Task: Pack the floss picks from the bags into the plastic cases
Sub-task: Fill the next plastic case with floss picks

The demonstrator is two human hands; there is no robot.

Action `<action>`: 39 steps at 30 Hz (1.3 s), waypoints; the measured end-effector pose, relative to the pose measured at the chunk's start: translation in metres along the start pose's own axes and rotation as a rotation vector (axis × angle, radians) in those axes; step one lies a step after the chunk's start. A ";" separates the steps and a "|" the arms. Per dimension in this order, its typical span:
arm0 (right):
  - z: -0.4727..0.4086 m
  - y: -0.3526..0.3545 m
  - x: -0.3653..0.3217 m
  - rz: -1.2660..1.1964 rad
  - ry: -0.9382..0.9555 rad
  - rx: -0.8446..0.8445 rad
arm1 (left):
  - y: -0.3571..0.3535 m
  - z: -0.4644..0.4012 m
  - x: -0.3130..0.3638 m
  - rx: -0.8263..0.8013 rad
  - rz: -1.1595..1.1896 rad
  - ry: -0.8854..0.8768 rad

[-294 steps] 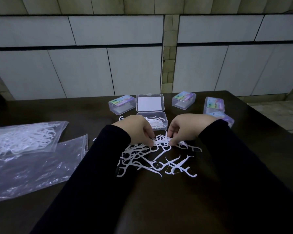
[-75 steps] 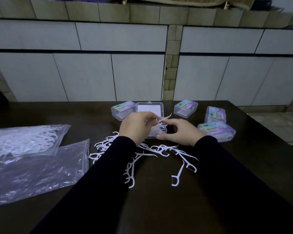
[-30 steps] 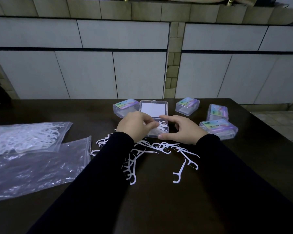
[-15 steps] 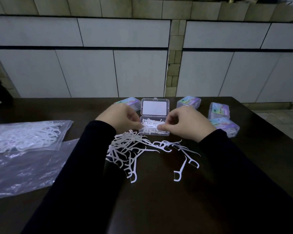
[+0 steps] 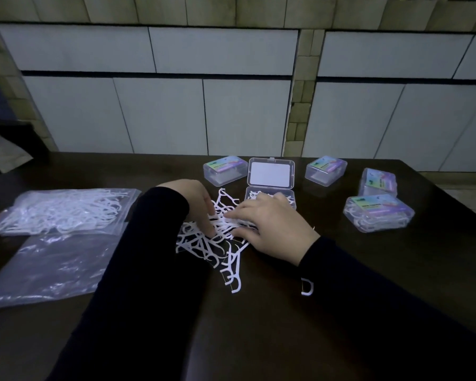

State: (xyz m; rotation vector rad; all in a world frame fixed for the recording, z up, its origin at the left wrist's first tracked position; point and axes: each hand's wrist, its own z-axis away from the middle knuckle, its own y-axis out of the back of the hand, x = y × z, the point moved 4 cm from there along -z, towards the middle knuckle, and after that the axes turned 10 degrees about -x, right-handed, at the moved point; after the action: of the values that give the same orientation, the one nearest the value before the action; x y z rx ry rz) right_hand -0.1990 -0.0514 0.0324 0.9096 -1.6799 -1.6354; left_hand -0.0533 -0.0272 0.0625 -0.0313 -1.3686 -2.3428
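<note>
White plastic picks [image 5: 217, 229] lie in a tangled heap on the dark table [image 5: 259, 339], just in front of the open case [image 5: 271, 199], which already has some picks in its tray. Both hands are down in the heap: the left hand [image 5: 195, 202] has its fingers curled into the pile, the right hand [image 5: 270, 229] lies across it with fingers fairly straight. Whether either one really holds a pick I cannot tell (the tangle hides the fingertips).

The picks hook into each other, so a lifted bunch would likely drag strays along and drop them short of the case. One pick [image 5: 307, 287] already sits apart by the right sleeve, easy to sweep off the edge. A careless wrist could also knock the open case. The full bag [image 5: 63, 210] waits well to the left.
</note>
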 end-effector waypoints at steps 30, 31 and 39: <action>0.025 0.023 0.079 -0.615 -0.264 0.526 | 0.009 0.005 0.015 0.253 0.130 -0.298; 0.025 0.021 0.081 -0.620 -0.281 0.530 | 0.009 0.005 0.016 0.267 0.146 -0.311; 0.019 0.012 0.085 -0.613 -0.317 0.521 | 0.010 0.002 0.021 0.413 0.304 -0.429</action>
State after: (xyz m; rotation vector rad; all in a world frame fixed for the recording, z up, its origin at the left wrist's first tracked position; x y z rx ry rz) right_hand -0.2643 -0.1099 0.0404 1.6117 -2.2597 -1.8181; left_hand -0.0688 -0.0374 0.0768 -0.6030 -1.8746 -1.8294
